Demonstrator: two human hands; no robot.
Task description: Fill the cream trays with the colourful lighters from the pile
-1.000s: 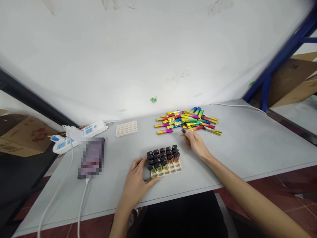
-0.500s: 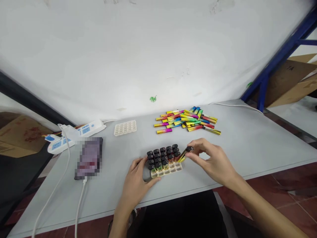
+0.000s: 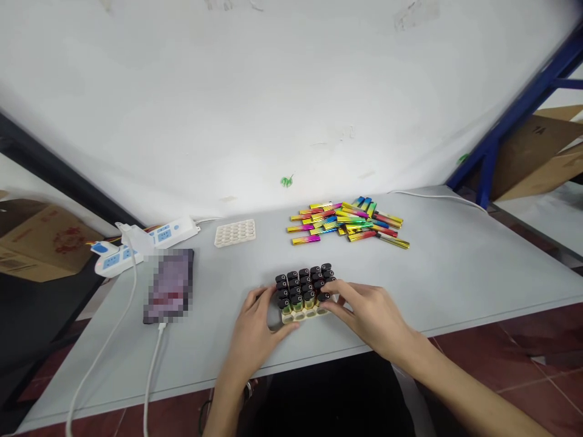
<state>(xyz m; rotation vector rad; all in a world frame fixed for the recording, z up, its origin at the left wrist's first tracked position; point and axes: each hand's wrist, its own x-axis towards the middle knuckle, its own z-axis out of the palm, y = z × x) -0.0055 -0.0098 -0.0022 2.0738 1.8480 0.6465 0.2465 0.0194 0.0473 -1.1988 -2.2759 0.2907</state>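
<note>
A cream tray with oval holes (image 3: 299, 316) holds several upright metallic tubes with black tops (image 3: 294, 290). Its front row of holes shows bare. My left hand (image 3: 255, 325) grips the tray's left side, thumb at the front corner and fingers along the far left. The fingertips of my right hand (image 3: 371, 312) are closed on one black-topped tube (image 3: 323, 297), which stands over the tray's right part, upright in line with the others. Its lower end is hidden, so how deep it sits I cannot tell.
Behind the tray lies a loose pile of shiny rainbow-coloured tubes (image 3: 348, 221). A second cream tray (image 3: 235, 233) rests near the wall. At left are a blurred phone (image 3: 170, 285) on a white cable and a power strip (image 3: 157, 240). Cardboard boxes (image 3: 537, 152) stand beyond the blue frame.
My right hand has moved left and carried the tilted tube from beside the tray to upright over its holes. My left hand stays at the tray. The view has shifted slightly.
</note>
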